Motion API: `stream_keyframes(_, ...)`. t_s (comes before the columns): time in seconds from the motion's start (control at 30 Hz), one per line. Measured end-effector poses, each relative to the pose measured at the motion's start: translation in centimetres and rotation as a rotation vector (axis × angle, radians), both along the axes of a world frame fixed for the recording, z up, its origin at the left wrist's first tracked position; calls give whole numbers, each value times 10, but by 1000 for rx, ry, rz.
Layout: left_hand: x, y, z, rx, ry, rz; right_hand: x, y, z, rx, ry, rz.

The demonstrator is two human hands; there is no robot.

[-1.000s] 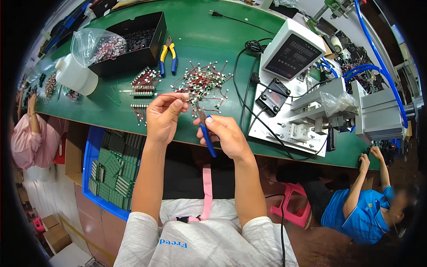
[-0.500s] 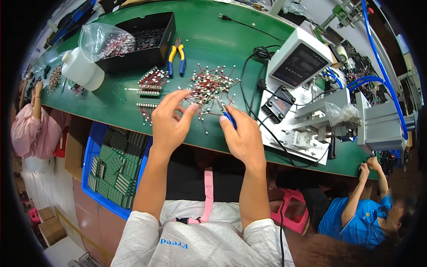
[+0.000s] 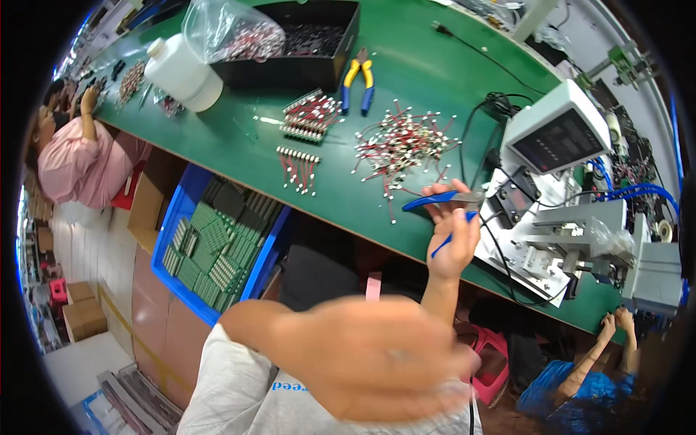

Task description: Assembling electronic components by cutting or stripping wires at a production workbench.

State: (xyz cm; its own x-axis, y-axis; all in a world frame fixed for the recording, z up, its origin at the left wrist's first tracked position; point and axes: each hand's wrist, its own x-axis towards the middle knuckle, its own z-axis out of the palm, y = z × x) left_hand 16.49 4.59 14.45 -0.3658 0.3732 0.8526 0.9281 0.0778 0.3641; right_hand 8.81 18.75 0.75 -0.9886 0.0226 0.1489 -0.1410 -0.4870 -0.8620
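Observation:
My right hand (image 3: 455, 250) is turned palm up beside the bench edge, its fingers closed round small blue-handled pliers (image 3: 433, 199). Their metal jaws point right, toward the machine. Close to the camera, my left hand (image 3: 370, 359) crosses in front of my shirt, smeared by motion, so its fingers cannot be made out. A loose heap of red and black wire leads with white connectors (image 3: 406, 141) lies on the green bench. Left of it sit a stack of wired circuit boards (image 3: 308, 119) and a separate wired strip (image 3: 297, 159).
Yellow-and-blue pliers (image 3: 358, 81) lie behind the boards, near a black box (image 3: 290, 72), a bag of leads (image 3: 250, 40) and a white bottle (image 3: 185, 76). A machine with a display box (image 3: 558, 127) stands right. A blue bin (image 3: 170, 279) holds boards below. Two people sit nearby.
My left hand has left the wire heap and come back toward my body. The right hand has moved right, turning palm up with the pliers. The view has shifted left.

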Motion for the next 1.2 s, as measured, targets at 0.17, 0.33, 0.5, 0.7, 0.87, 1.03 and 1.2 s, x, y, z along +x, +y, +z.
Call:
stream_keyframes(0.17, 8, 17, 3, -92, -882, -747, -1, 8, -5, -48, 3, -28)
stream_keyframes(0.33, 28, 17, -25, 881, -1836, -1779, -3, 6, -7, -46, -4, -3)
stream_keyframes(0.5, 11, 25, -10, 407, -1367, -1259, -5, 3, -8, -51, 6, 18)
stream_keyframes(0.7, 12, 8, 7, -85, -1199, -690, -2, 4, -6, -70, -16, 3)
stream_keyframes(0.87, -36, 0, -7, -306, -176, 89, -3, 7, -7, -70, 0, -1)
stream_keyframes(1.03, -72, -93, -53, -269, -395, 750, -2, 11, -7, -43, -10, -11)
stream_keyframes(1.2, -75, -155, -100, -400, -502, 822, -2, 4, -4, -47, 0, 18)
